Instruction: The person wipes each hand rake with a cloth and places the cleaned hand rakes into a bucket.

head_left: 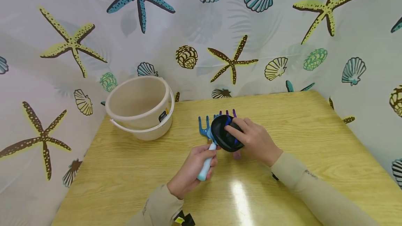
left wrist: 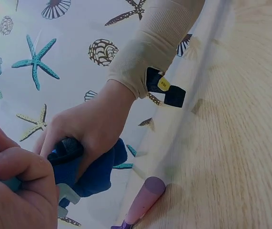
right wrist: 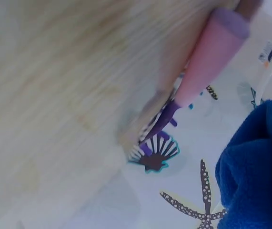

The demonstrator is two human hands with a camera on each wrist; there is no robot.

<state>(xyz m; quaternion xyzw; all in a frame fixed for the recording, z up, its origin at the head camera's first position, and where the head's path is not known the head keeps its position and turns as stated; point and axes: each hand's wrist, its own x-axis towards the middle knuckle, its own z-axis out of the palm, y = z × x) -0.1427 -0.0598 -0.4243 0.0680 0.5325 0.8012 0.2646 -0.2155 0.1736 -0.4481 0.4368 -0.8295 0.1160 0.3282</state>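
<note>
My left hand grips the pale blue handle of a small blue garden hand fork, its prongs pointing away from me. My right hand holds a black oval duster by its top grip. In the wrist views the duster's underside is fluffy blue fabric. The duster lies against the fork's neck and hides part of its head. Beneath and behind the duster a second fork, purple with a pink handle, rests on the table; its middle is covered in the head view.
A beige bucket with a white carrying handle stands at the table's back left. The wooden table meets a patterned sheet of starfish and shells behind and at the sides.
</note>
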